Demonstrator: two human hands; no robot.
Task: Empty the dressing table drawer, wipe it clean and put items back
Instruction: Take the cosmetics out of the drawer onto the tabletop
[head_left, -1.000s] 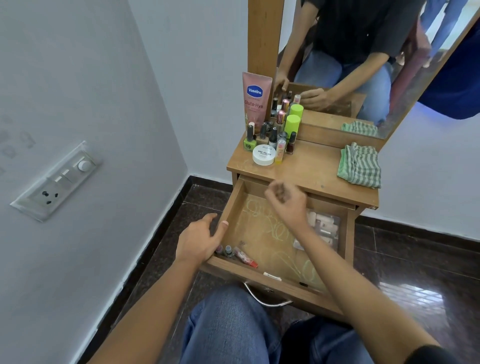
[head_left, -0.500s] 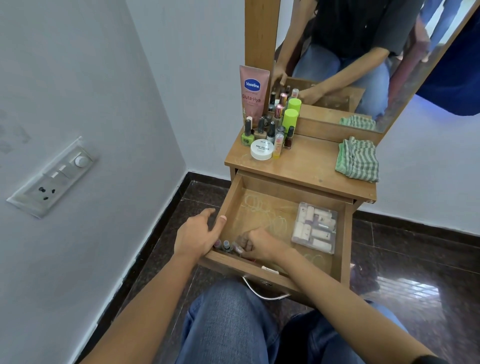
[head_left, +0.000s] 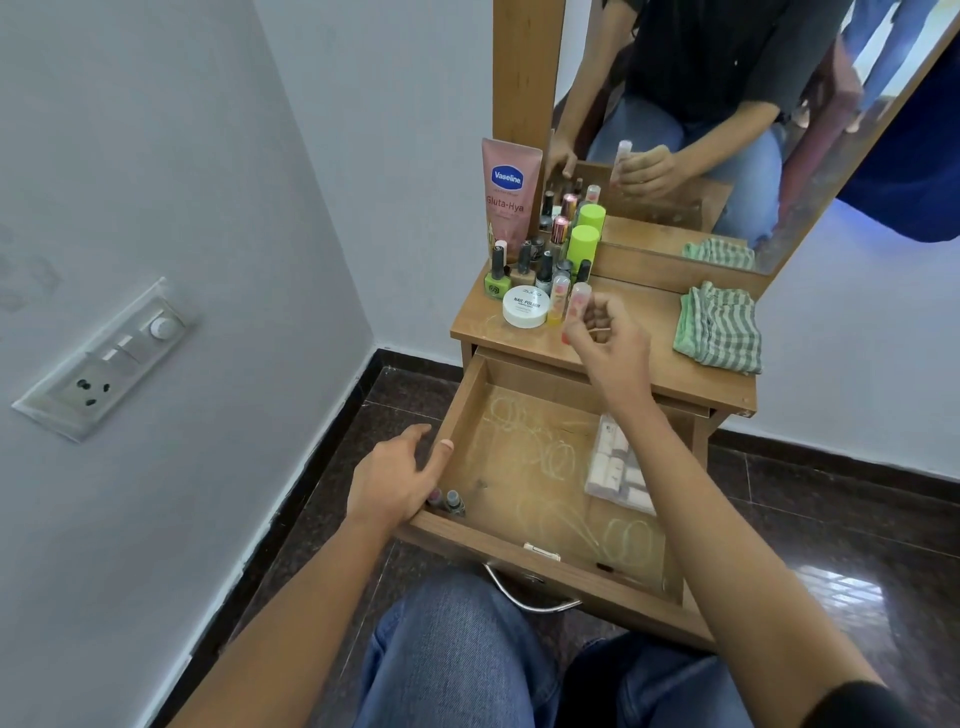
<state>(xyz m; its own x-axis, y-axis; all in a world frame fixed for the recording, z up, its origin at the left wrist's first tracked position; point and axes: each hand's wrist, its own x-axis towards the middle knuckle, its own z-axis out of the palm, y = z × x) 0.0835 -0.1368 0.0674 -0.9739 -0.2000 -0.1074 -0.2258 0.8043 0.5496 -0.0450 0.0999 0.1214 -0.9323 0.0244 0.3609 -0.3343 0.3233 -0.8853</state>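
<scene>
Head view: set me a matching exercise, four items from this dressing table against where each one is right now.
Items:
1. green striped cloth
2. clear packet of small tubes
3. two small bottles
4. pink tube

Places:
A. drawer, front left corner
B. gripped in the right hand
C. tabletop, right side
D. drawer, right side

Pairs: 1-C, 2-D, 3-A, 4-B

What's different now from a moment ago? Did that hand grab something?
The right hand came up out of the drawer gripping a small tube and now holds it above the table top. The left hand kept holding the drawer's side; the two little bottles, clear packet and striped cloth stayed put.
</scene>
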